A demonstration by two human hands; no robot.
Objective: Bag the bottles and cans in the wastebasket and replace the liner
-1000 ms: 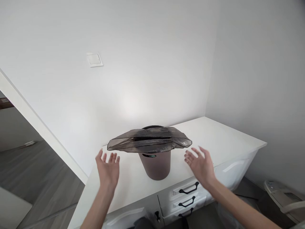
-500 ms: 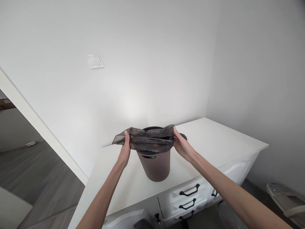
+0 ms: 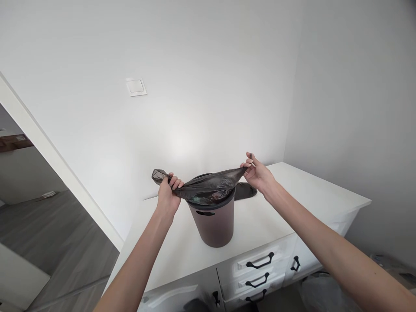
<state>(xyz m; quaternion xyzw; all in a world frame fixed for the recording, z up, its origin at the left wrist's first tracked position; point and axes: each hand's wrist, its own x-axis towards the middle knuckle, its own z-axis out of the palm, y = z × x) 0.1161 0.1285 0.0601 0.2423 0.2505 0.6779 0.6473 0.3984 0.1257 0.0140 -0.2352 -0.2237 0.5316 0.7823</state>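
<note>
1. A dark, see-through plastic bag (image 3: pixel 212 183) sits in the mouth of a brownish-mauve bin (image 3: pixel 216 229), its upper part stretched left to right across the opening.
2. The left hand (image 3: pixel 167 198) is at the left of the bin; its fingers (image 3: pixel 174 180) are curled tight around the bunched left end of the bag, and a loose tuft sticks out beyond the fist, to the left.
3. The right hand (image 3: pixel 260 175) is to the right of the bin and a little higher; its fingers pinch the narrow right end of the bag.
4. Between the hands the plastic is drawn into a sloping band, rising toward the right. Greenish and reddish contents show dimly through it; I cannot tell what they are.
5. The bin stands upright on the white bench (image 3: pixel 312 195), with a dark rim and a handle slot (image 3: pixel 205 213) on its near side.
6. Just right of the bin, a dark plastic piece (image 3: pixel 246 191) lies on the bench; whether it joins the bag is hidden.
7. The near front of the bench has drawers with black handles (image 3: pixel 260 261). A light switch (image 3: pixel 136 87) is on the far wall, at left.
</note>
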